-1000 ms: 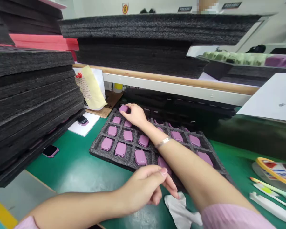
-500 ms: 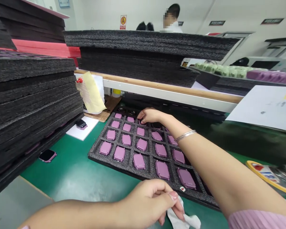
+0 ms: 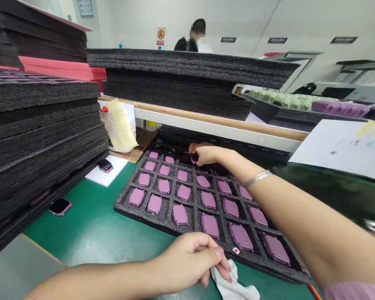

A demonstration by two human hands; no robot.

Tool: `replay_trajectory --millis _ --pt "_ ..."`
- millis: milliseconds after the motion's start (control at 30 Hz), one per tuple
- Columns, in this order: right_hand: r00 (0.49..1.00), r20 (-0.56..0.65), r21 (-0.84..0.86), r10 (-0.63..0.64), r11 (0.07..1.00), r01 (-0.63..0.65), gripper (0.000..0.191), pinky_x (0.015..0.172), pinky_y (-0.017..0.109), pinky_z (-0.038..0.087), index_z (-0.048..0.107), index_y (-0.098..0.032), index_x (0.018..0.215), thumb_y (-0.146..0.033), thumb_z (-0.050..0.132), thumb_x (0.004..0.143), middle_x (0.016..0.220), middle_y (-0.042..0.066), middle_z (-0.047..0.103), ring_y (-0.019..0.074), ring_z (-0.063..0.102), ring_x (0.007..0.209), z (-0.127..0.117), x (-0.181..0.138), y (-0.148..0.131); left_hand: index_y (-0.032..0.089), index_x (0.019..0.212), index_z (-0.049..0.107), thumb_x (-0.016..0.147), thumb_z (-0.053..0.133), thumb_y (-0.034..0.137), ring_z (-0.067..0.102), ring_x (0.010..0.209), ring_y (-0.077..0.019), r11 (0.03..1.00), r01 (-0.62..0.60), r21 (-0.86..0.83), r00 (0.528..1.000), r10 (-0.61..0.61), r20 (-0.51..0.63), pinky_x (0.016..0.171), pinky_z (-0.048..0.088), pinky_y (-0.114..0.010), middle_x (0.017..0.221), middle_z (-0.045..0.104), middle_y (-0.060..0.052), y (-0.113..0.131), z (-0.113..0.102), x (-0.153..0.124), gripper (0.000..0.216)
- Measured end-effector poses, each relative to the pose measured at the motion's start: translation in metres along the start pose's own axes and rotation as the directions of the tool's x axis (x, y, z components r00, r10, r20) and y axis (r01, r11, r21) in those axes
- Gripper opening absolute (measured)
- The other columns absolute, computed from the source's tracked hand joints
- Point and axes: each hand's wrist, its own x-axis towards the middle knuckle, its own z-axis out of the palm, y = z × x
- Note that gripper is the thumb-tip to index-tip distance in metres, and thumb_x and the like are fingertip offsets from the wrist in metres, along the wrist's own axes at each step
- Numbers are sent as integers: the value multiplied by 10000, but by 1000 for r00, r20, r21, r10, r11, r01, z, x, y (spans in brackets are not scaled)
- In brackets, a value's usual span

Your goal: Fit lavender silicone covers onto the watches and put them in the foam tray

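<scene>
My right hand (image 3: 206, 154) reaches over the far rows of a black foam tray (image 3: 162, 218). Its fingers are closed on a small purple smartwatch (image 3: 194, 157), whose dark face shows in part. Purple watch cases (image 3: 179, 214) lie back side up in the nearer slots of the tray. A few in the back row (image 3: 172, 150) look dark. In front of the tray, my left hand (image 3: 195, 258) is closed with curled fingers around the edge of a crumpled white cloth (image 3: 234, 283), which trails down onto the green table.
Tall stacks of black foam trays (image 3: 43, 125) rise at the left. One purple watch (image 3: 60, 206) lies on the green table (image 3: 96, 233), another (image 3: 105, 166) on a white pad. A shelf edge (image 3: 206, 123) with more foam runs behind the tray. A person (image 3: 195, 37) is in the background.
My right hand has come up from a back slot with the watch between its fingers, and that slot now looks dark. My left hand and the cloth stay nearly in place. The view has shifted slightly.
</scene>
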Motion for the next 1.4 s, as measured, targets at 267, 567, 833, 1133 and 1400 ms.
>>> replay_trajectory --millis 267,567,833,1133,1400 --pt "996 91 -14 1 1000 0 299 911 427 577 630 -201 1244 -354 618 988 1280 91 644 219 662 1074 25 -15 20 188 753 502 830 595 466 403 489 -63 1000 -19 24 999 18 48 509 322 -242 785 640 -25 -3 0 -3 303" --pt "997 30 -24 78 997 -77 309 915 432 574 629 -197 1247 -354 629 981 1274 86 645 228 661 1081 13 -49 60 197 770 489 824 589 517 407 518 -65 993 -42 106 999 39 29 515 333 -234 803 645 -18 -4 -1 -2 340" --pt "993 62 6 102 995 -103 327 919 440 575 618 -197 1269 -353 629 981 1296 93 636 232 658 1095 38 -57 64 186 798 504 834 588 525 422 515 -68 985 -9 172 999 0 51 511 316 -236 837 653 -38 -3 0 -1 351" --pt "966 54 -33 251 968 -250 333 913 438 576 615 -196 1272 -355 631 979 1289 92 636 232 659 1087 18 -86 95 188 807 506 828 596 514 414 512 -58 983 -25 182 999 20 33 496 318 -222 813 650 -8 -8 -5 4 339" --pt "954 104 19 281 959 -284 327 895 429 583 618 -189 1262 -353 632 980 1269 91 645 224 667 1065 45 -93 95 175 821 528 843 600 494 428 512 -52 978 -20 210 1000 15 24 458 280 -206 825 663 -19 -7 -6 5 327"
